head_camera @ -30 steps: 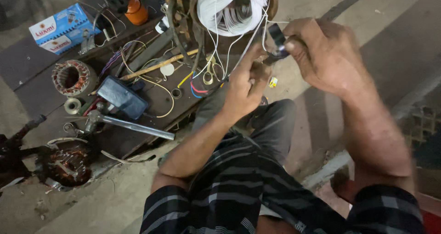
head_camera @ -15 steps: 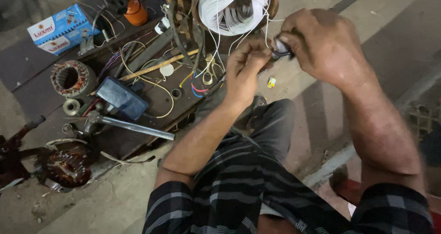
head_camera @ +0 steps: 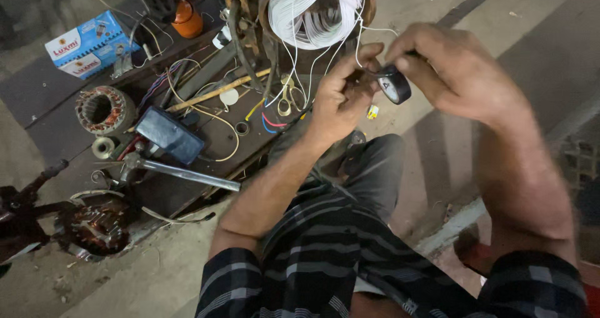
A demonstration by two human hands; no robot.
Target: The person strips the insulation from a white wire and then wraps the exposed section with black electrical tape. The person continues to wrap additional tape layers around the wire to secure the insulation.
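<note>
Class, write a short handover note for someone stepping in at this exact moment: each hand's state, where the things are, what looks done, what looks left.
Left hand: raised, fingers pinching thin white wires and the end of the tape.
Right hand: gripping a small black roll of insulating tape, held close against the left hand.
The wires run up to the big white wire coil just beyond the hands. Small scissors, a copper-wound stator and a long metal tool lie on the dark board.
Done: tape end pulled out to the wires.
Left: wrapping appears unfinished; the roll remains attached.
</note>
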